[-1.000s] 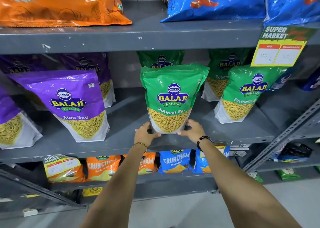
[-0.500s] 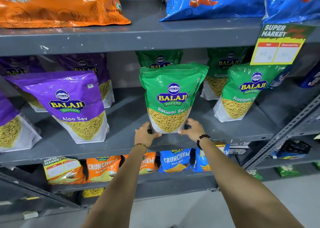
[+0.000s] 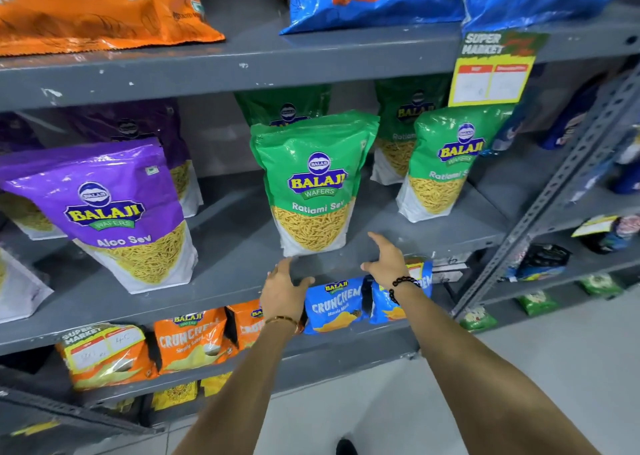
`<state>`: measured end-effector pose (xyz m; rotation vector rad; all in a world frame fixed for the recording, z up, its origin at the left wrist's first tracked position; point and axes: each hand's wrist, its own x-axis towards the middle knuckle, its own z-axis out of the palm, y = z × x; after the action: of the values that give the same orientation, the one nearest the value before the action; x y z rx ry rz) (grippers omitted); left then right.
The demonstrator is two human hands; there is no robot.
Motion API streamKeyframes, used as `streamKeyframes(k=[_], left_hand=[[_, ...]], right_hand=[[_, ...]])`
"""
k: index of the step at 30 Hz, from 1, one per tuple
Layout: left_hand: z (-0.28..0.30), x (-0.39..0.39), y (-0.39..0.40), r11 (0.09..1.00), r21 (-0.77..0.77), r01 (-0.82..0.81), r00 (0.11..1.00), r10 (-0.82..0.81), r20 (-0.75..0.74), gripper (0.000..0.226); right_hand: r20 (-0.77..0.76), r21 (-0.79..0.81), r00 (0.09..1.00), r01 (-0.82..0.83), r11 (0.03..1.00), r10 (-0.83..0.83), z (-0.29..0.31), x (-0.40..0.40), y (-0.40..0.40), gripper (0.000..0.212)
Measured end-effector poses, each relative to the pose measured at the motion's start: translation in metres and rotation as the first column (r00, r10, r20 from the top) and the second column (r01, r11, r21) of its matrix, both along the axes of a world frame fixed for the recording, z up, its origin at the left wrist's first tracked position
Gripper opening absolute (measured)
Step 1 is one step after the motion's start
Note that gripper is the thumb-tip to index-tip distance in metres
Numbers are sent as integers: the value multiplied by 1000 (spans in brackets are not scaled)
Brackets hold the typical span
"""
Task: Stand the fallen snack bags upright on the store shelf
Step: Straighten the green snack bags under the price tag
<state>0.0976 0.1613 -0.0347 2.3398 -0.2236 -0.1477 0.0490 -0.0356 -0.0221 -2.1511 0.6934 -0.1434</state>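
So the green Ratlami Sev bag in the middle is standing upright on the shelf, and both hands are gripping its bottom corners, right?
Not quite. The green Ratlami Sev bag does stand upright on the shelf, but the head view shows neither hand gripping it: the left hand and right hand are open, just below and clear of the bag.

Ratlami Sev bag (image 3: 313, 181): we're seeing green top, white base, yellow sev print, blue-yellow logo
Aloo Sev bag (image 3: 114, 208): we're seeing purple top, white base, same yellow sev and logo
shelf (image 3: 242, 267): we're reading it as flat grey
Crunchem packs, left (image 3: 188, 338): showing orange with white lettering
Crunchem packs, right (image 3: 334, 305): showing blue with white lettering
price tag (image 3: 491, 70): showing yellow with red-white boxes, dark green header
right wrist beads (image 3: 401, 283): looking black
left wrist band (image 3: 282, 320): looking gold
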Motion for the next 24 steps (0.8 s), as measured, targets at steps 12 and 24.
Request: streamKeyframes(k=[12, 24], left_hand=[[7, -17, -138, 943, 5, 334, 942, -334, -33, 66], [17, 28, -263, 976, -191, 102, 974, -137, -180, 101]], right_hand=[[55, 115, 940, 329, 937, -337, 11, -43, -113, 65], [27, 275, 994, 91, 957, -103, 6, 15, -242, 95]])
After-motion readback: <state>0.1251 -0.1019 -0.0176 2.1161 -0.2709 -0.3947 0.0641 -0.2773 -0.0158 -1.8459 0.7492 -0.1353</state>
